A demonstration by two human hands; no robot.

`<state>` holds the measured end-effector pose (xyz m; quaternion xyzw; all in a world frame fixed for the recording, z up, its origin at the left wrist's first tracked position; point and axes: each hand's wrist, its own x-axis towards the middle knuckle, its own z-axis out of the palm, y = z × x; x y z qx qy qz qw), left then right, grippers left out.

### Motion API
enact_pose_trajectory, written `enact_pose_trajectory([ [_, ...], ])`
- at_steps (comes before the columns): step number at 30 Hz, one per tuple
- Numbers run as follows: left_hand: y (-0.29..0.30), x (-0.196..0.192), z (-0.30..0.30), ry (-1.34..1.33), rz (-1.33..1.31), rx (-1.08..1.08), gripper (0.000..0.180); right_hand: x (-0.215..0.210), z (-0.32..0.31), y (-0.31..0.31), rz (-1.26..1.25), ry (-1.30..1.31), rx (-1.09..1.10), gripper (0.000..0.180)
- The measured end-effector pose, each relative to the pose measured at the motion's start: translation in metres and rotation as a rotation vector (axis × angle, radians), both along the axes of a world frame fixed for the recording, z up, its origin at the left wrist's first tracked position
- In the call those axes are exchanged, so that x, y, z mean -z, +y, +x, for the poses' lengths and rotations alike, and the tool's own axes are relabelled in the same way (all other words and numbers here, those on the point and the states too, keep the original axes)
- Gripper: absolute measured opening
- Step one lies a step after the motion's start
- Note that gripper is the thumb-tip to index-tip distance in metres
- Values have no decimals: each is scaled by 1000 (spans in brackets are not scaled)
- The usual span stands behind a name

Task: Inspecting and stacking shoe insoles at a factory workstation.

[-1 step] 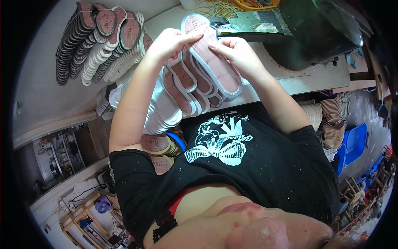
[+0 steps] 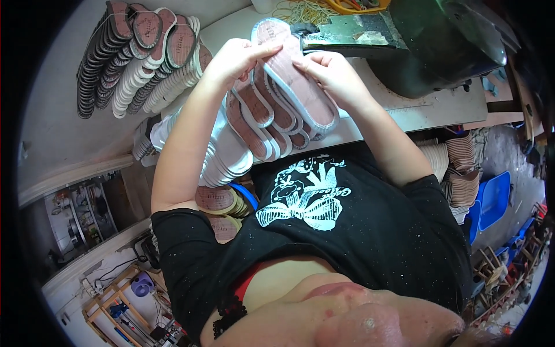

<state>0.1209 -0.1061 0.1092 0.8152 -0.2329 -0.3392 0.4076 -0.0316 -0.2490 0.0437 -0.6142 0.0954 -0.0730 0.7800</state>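
A pink shoe insole [image 2: 306,95] with a pale blue bound edge is pinched between both my hands above the table. My left hand [image 2: 238,62] grips its left edge near the upper end, thumb on the pink face. Opposite it, my right hand [image 2: 330,70] holds the right edge, also with the thumb on top. The fingers beneath the insole are mostly hidden. Below and left of it, several more pink insoles [image 2: 245,127] with pale rims overlap on the table [image 2: 399,118]. White insoles [image 2: 228,159] lie stacked beside them.
A dark green machine [image 2: 436,49] stands at the right, its arm [image 2: 355,34] reaching close to my right hand. Tied bundles of insoles [image 2: 144,52] lie at the upper left. Yellowish threads [image 2: 300,13] lie behind the insole. A blue bin [image 2: 494,199] stands at the right.
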Motion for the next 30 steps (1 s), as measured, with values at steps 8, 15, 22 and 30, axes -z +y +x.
enact_pose_trajectory([
  [8,-7,7,3,-53,-93,-80,44,-4,-47,5,146,78,-44,33],
  [15,-18,7,29,-90,-91,-57,48,-12,-18,-2,122,55,17,27],
  [22,45,9,-23,382,-980,-222,17,-15,-55,39,-306,-62,-56,23],
  [30,73,11,-66,252,-1446,-121,42,-2,-80,63,-788,-408,46,39],
])
